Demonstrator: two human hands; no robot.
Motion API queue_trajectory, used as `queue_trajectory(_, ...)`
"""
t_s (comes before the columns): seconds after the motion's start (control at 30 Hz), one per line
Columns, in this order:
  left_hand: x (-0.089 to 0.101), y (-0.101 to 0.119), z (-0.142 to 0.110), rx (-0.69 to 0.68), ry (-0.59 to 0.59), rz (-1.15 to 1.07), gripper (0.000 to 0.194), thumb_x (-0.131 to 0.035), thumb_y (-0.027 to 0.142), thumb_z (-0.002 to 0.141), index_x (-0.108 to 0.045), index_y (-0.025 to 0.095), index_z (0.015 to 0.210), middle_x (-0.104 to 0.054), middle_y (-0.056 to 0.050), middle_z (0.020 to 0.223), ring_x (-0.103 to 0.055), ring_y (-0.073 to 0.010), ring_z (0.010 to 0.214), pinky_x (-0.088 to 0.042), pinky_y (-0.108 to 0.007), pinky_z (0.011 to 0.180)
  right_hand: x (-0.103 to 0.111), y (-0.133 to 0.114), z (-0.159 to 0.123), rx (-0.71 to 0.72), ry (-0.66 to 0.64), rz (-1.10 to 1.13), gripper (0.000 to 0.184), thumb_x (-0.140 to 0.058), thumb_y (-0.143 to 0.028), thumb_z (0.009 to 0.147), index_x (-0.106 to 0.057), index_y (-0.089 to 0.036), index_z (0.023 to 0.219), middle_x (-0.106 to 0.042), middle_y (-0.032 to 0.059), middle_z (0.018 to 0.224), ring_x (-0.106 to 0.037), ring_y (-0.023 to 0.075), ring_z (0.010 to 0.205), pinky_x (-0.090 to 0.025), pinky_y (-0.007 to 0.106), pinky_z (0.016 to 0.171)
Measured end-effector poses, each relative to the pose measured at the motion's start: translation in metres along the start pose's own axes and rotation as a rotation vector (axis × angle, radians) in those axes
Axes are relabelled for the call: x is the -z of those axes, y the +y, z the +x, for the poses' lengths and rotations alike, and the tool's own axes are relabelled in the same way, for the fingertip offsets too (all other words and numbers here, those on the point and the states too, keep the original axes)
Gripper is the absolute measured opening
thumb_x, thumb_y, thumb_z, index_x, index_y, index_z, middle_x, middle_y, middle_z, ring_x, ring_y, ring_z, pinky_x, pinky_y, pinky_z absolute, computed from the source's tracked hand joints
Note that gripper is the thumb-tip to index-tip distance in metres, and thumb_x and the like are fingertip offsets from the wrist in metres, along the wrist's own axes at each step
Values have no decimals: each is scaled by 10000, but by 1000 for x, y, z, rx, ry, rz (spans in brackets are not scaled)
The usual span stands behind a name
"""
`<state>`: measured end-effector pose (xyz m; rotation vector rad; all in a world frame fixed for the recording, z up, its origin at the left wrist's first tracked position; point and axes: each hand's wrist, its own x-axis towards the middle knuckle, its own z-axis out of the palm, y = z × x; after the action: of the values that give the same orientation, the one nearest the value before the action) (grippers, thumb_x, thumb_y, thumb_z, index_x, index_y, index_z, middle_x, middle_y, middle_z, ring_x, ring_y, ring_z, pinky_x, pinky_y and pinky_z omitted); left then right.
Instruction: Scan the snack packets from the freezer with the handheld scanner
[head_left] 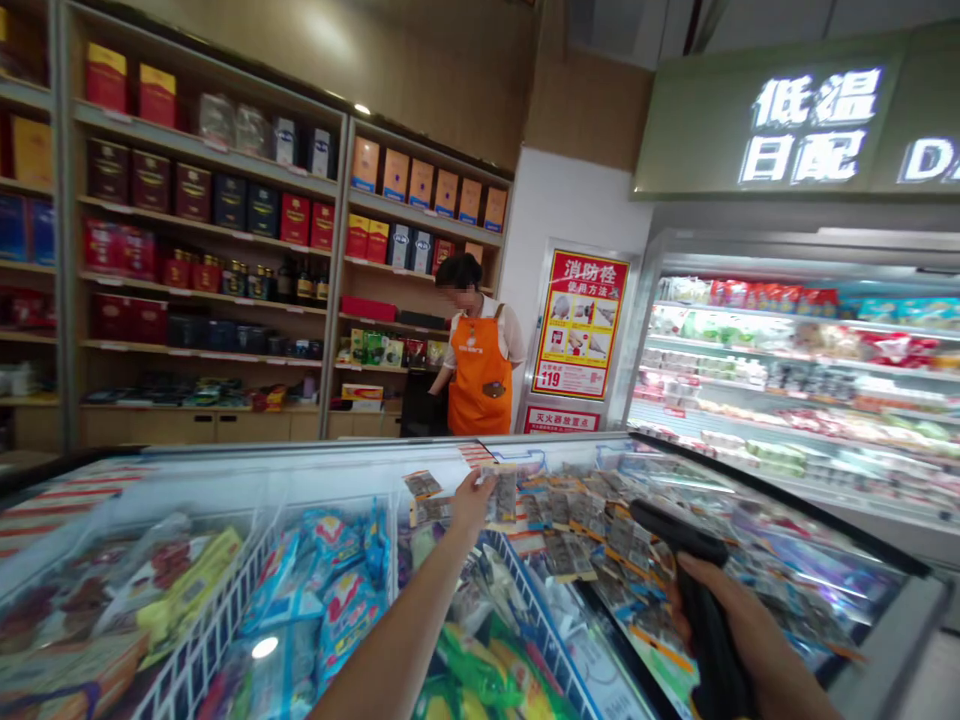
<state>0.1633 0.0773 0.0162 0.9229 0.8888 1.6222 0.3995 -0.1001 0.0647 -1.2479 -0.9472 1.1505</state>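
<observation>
My left hand [471, 503] stretches out over the chest freezer, its fingers pinching a small flat packet [502, 488] with a dark front and a pale edge. In my right hand [724, 595] is a black handheld barcode scanner [679, 532], gripped by its handle, with its head pointing left toward the packets. A heap of similar small packets [592, 515] is spread on the freezer top between my hands and further right. Two more loose packets [422, 484] lie just left of my left hand. The print on the packets is too blurred to read.
Below, wire baskets [517, 575] in the freezer hold bagged frozen food, including blue bags [330, 570]. A person in an orange apron [480, 375] stands behind the freezer before shelves of boxes [217, 200]. A refrigerated display [795, 370] stands at right.
</observation>
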Motion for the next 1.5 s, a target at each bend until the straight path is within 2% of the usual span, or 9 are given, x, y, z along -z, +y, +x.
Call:
queue_trajectory(0.23,-49,-42,2,38,-190,-133,315,-707,305,502,-618,144,759,-661,-40,726,-599,-159,671,-455,-281,673,-22,14,3,7,72,55,340,-610,-467,663,-554,-145,569,-548,2,401,-470,100,333,-373,203,335)
queue_trajectory(0.6,-33,-61,26,21,-81,-103,316,-621,194,508,-578,158,818,-655,-18,730,-591,-156,648,-456,-287,641,-17,29,29,-54,89,122,284,-636,-426,635,-527,-165,651,-564,-19,450,-477,105,331,-376,209,318)
queue_trajectory(0.77,-18,-25,27,117,-597,406,248,-603,157,484,-657,155,726,-649,-5,636,-578,-175,631,-431,-274,626,-11,29,33,-91,82,109,276,-623,-422,656,-546,-158,681,-563,-16,451,-483,110,340,-382,215,324)
queue_trajectory(0.9,-16,11,31,118,-876,1129,231,-597,43,398,-656,195,562,-623,14,544,-574,-227,659,-420,-335,679,0,23,34,-74,77,115,251,-631,-396,656,-553,-160,692,-577,-9,478,-491,111,358,-388,215,337)
queue_trajectory(1.03,-20,16,11,-172,-765,1734,268,-607,65,484,-683,198,704,-669,-84,784,-551,-313,880,-373,-443,783,9,16,30,-57,105,124,235,-637,-380,653,-543,-165,678,-571,-16,481,-498,114,362,-393,213,340)
queue_trajectory(1.17,-2,-13,-27,-369,-617,1810,459,-467,431,740,-551,187,1119,-528,-177,1171,-423,-351,1108,-310,-530,855,16,14,26,-53,128,136,230,-628,-374,666,-563,-162,725,-567,-19,479,-494,114,367,-407,215,345)
queue_trajectory(1.37,15,-30,-32,-595,-1011,1588,561,-271,519,818,-310,242,1304,-295,-77,1393,-231,-236,1276,-116,-464,1026,20,11,25,-44,151,162,221,-640,-363,659,-557,-166,717,-566,-23,481,-498,112,371,-411,211,343)
queue_trajectory(1.43,15,-23,-31,-643,-886,1551,485,-292,440,838,-359,231,1270,-360,-77,1353,-295,-215,1240,-170,-412,1017,22,10,24,-36,151,150,228,-639,-371,662,-555,-166,719,-570,-20,484,-500,112,375,-407,208,343)
queue_trajectory(1.5,17,-18,-35,-597,-597,1546,428,-347,389,824,-443,199,1195,-464,-106,1246,-390,-231,1155,-272,-382,950,24,9,22,-32,146,139,235,-636,-380,665,-553,-164,706,-575,-15,491,-501,113,376,-400,206,336)
